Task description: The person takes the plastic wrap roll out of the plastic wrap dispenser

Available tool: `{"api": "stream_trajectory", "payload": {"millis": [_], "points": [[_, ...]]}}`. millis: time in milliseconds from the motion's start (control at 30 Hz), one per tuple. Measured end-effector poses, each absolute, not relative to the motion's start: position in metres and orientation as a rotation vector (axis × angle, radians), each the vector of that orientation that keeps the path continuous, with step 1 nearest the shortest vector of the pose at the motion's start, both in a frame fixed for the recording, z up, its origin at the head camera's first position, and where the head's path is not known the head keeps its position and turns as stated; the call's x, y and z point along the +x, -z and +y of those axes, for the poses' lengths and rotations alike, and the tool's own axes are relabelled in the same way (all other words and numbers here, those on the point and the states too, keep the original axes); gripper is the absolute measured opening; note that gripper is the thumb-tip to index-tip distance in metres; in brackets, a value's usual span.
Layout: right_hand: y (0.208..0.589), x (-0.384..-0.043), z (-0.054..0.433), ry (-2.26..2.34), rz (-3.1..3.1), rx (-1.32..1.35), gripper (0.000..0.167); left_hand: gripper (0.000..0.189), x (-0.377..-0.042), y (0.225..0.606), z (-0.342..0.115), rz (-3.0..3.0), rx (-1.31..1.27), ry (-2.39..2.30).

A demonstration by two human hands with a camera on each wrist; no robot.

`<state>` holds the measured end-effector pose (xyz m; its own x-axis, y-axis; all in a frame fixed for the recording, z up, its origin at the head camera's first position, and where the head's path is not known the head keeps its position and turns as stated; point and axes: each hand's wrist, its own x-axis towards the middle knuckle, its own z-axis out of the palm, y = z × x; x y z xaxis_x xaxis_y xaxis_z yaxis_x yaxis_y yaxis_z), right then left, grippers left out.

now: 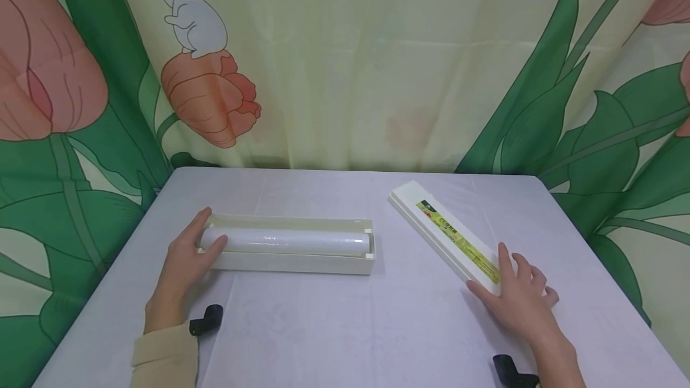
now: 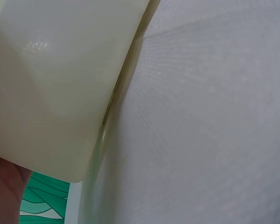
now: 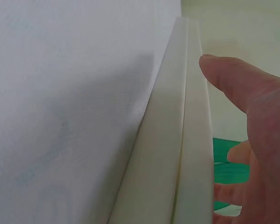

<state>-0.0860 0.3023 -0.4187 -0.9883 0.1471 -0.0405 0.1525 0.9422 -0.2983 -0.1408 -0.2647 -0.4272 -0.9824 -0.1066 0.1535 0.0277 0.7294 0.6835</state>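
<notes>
A long white plastic-wrap dispenser box (image 1: 293, 263) lies across the left of the table, its top off. Inside it a roll of clear plastic wrap (image 1: 296, 241) shows. My left hand (image 1: 185, 253) grips the box's left end, thumb over the front rim and fingers at the back corner. In the left wrist view the box's pale wall (image 2: 60, 84) fills the upper left. To the right, the white lid (image 1: 406, 199) with a yellow-green label lies at a slant. My right hand (image 1: 520, 298) is at its near end, fingers spread, thumb tip right at the lid's edge (image 3: 196, 116).
A white cloth (image 1: 323, 328) covers the table. Behind it hangs a curtain (image 1: 350, 76) printed with tulips, leaves and a small white animal. A black wrist-camera mount (image 1: 207, 320) sticks out beside the left wrist, another (image 1: 512, 371) beside the right.
</notes>
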Motion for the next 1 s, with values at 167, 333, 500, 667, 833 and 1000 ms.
{"api": "stream_trajectory", "payload": {"millis": [167,333,500,667,833,1000], "points": [[0.416,-0.089,0.295,0.484,3.092,0.213,0.112,0.076,-0.140,0.427,-0.264,-2.749,0.064,1.094],[0.415,-0.092,0.288,0.496,3.124,0.147,0.108,0.076,-0.140,0.427,-0.264,-2.753,0.069,1.094],[0.412,-0.096,0.281,0.499,3.139,0.099,0.107,0.076,-0.140,0.427,-0.264,-2.752,0.072,1.091],[0.408,-0.100,0.275,0.497,3.148,0.046,0.106,0.076,-0.140,0.426,-0.264,-2.748,0.066,1.092],[0.403,-0.104,0.267,0.500,3.158,-0.006,0.104,0.076,-0.141,0.428,-0.265,-2.740,0.058,1.077],[0.400,-0.108,0.260,0.519,3.177,-0.045,0.102,0.076,-0.142,0.429,-0.265,-2.735,0.054,1.070]]}}
